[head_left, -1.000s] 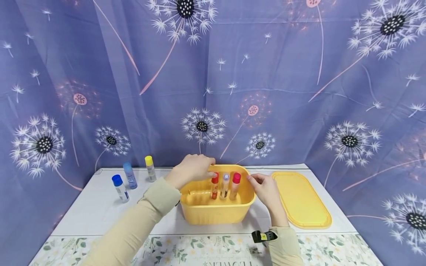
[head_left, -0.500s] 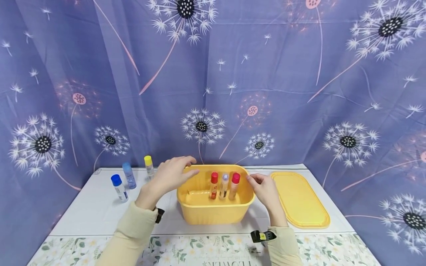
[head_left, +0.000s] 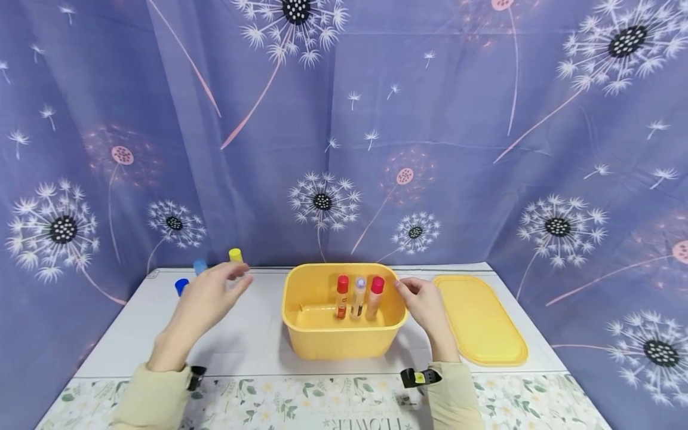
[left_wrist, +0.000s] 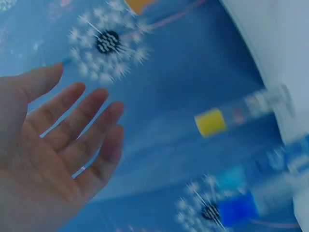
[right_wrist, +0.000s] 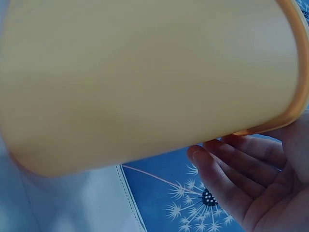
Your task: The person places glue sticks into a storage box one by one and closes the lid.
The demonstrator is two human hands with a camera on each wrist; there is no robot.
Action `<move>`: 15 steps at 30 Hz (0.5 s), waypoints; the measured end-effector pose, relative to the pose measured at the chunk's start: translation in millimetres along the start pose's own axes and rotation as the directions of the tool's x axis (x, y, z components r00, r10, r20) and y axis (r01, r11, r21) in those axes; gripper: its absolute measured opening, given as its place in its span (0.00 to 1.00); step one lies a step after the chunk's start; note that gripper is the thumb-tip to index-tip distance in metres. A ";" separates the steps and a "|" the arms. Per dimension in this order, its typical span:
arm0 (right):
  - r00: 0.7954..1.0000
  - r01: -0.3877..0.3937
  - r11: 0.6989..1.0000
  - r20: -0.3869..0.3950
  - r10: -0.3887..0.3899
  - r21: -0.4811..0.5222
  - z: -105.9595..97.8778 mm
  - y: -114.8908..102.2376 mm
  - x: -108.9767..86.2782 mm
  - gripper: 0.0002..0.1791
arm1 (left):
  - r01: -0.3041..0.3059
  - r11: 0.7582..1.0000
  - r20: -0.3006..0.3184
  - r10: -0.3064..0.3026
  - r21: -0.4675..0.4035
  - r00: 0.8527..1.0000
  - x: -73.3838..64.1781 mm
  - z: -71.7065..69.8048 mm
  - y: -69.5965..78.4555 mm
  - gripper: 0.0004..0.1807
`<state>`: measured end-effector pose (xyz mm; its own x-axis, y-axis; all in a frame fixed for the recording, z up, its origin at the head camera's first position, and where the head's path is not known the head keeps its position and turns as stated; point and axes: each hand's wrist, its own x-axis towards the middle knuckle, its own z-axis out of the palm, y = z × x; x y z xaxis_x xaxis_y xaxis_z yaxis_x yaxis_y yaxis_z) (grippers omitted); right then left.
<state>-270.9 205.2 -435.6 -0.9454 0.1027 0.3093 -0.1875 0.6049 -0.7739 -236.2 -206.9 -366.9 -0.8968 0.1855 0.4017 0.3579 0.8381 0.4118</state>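
Note:
A yellow plastic box (head_left: 341,344) stands open on the table, with three small capped bottles upright inside: a red-capped one (head_left: 341,297), a pale-capped one (head_left: 358,298) and a crimson-capped one (head_left: 375,298). My right hand (head_left: 427,304) holds the box's right end at the rim; the right wrist view shows its fingers (right_wrist: 227,181) beside the outer wall. My left hand (head_left: 206,295) hovers empty with fingers spread, partly covering a yellow-capped bottle (left_wrist: 210,123), a light-blue-capped one (head_left: 200,266) and a blue-capped one (head_left: 181,287).
A flat yellow lid (head_left: 484,322) lies to the right of the box. Dandelion-print curtain (head_left: 365,119) hangs behind the table. A floral cloth (head_left: 301,400) covers the front edge, and a white cloth (head_left: 252,334) lies beneath the box.
My left hand has let go of the red-capped bottle inside the box and travelled left to the bottles outside. The right hand stays at the rim.

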 end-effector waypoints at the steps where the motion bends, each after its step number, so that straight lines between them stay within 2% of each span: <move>1: 1.000 -0.001 1.000 0.004 0.001 0.006 1.3 -0.6 0.7 0.12 | 0.011 1.000 -0.019 -0.011 0.009 1.000 -3.4 -3.8 -6.2 0.20; 6: 1.000 -0.003 0.999 -0.004 0.003 0.035 3.9 -1.6 2.1 0.11 | 0.052 0.997 -0.086 -0.048 0.052 0.995 -15.7 -18.4 -32.9 0.19; 15: 1.000 -0.007 1.000 0.008 0.006 0.011 -0.6 -0.6 1.2 0.11 | 0.099 0.992 -0.169 -0.085 0.076 0.982 -28.3 -25.6 -69.1 0.19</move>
<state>-271.7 205.4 -434.5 -0.9488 0.1002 0.2997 -0.1842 0.5954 -0.7820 -228.9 -283.2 -385.7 -0.8668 0.0243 0.4980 0.2465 0.8890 0.3858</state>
